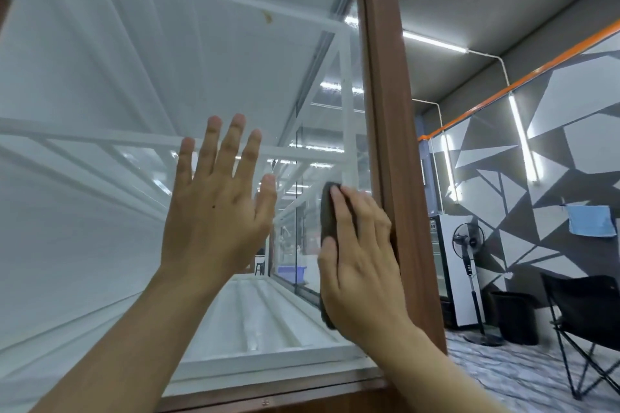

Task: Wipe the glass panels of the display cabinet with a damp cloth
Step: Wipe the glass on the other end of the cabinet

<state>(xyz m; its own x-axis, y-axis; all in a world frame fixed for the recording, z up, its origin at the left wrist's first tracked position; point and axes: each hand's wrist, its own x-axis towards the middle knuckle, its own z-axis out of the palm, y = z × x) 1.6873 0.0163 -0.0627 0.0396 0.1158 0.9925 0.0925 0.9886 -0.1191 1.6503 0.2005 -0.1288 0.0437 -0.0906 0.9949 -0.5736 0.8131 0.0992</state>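
Note:
The display cabinet's glass panel (134,111) fills the left and middle of the view, framed by a brown wooden post (389,111) on its right. My left hand (218,208) lies flat on the glass with its fingers spread and straight. My right hand (359,255) presses a dark cloth (327,211) flat against the glass right beside the wooden post, low on the panel. Most of the cloth is hidden under that hand. A small brown spot (267,16) shows high on the panel.
White shelves and frame bars (268,312) show inside the cabinet. To the right of the post stand a pedestal fan (469,245), a white fridge (449,265), a black bin (513,315) and a folding chair (583,318). A blue cloth (590,221) hangs on the patterned wall.

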